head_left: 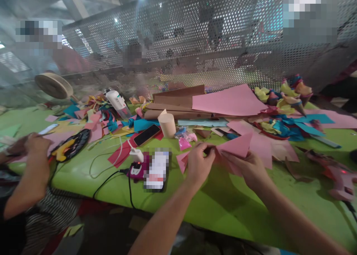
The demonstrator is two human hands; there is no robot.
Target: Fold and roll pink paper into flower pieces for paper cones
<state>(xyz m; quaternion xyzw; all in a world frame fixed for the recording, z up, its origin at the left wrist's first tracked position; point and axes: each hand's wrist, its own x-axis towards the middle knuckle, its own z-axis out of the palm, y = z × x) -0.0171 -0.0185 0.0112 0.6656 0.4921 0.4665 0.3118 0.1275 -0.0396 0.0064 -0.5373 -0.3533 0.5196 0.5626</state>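
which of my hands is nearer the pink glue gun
Your right hand. It pinches pink paper to the left of the pink glue gun; your left hand, also at the paper, is farther left, beyond the right one.

The folded paper (237, 145) is pink, the worktop (75, 177) lime green. The socket block (145, 163) is magenta, the panel (237, 24) dotted grey.

Held paper (237, 146) part-hidden, phone screen (157, 168) blurred
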